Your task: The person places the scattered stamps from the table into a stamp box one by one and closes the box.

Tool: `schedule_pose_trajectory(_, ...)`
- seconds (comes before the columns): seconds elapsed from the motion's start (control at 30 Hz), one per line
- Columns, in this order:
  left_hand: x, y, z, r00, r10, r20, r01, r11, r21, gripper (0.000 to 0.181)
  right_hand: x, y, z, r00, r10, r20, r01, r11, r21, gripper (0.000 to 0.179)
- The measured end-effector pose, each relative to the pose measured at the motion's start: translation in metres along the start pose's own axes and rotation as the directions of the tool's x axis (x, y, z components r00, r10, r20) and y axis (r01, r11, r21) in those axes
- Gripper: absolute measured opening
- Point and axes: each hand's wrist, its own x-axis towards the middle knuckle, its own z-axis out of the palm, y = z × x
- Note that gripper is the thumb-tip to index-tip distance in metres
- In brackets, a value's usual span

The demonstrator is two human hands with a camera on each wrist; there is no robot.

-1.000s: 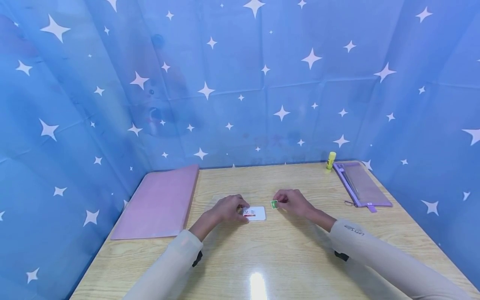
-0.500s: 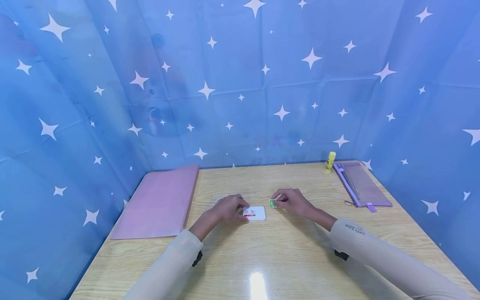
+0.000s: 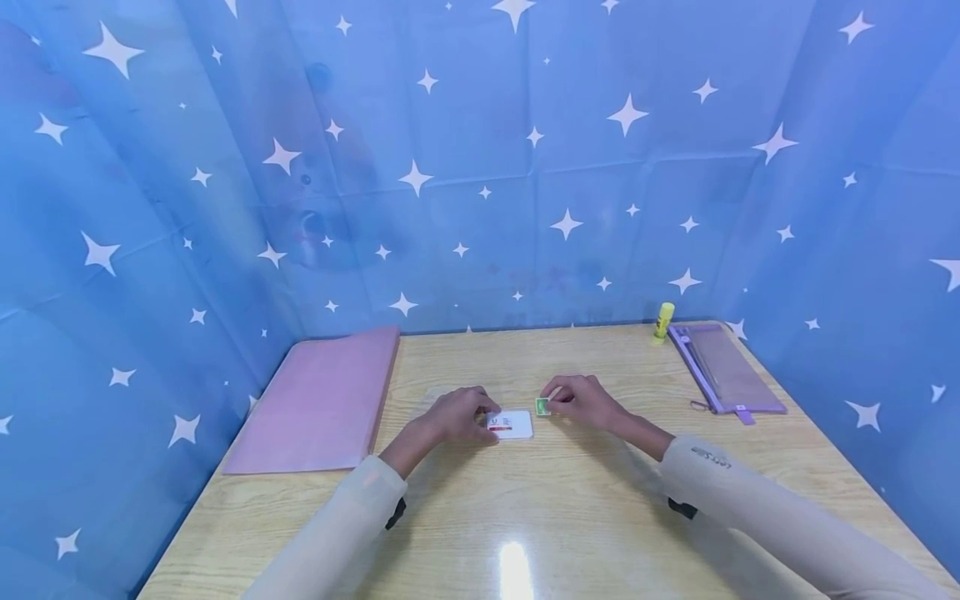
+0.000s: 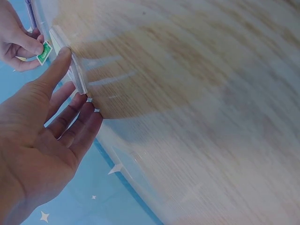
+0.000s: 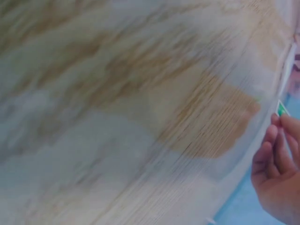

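Left hand (image 3: 459,415): grips the flat white item (image 3: 517,425), as before.
Right hand (image 3: 583,400): pinches the green square (image 3: 542,407).
Green square: slightly nearer the flat white item.

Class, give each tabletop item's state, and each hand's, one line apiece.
White card: lying flat, print up
Green square: held, green face showing
Left hand: gripping the white card
Right hand: pinching the green square
Pink folder: lying flat, apparently closed
Glue stick: standing upright
Purple-edged pouch: lying flat; open or closed unclear
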Motion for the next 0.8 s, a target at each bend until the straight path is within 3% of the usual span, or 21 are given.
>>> schedule_pose_trajectory(0.8, 0.002, -0.001, 0.001, 1.000, -0.004, -0.005, 0.004, 1.000, 0.000, 0.051, 0.004, -0.015, 0.020, 0.999, -0.026, 0.025, 0.026, 0.999, 0.023, 0.008)
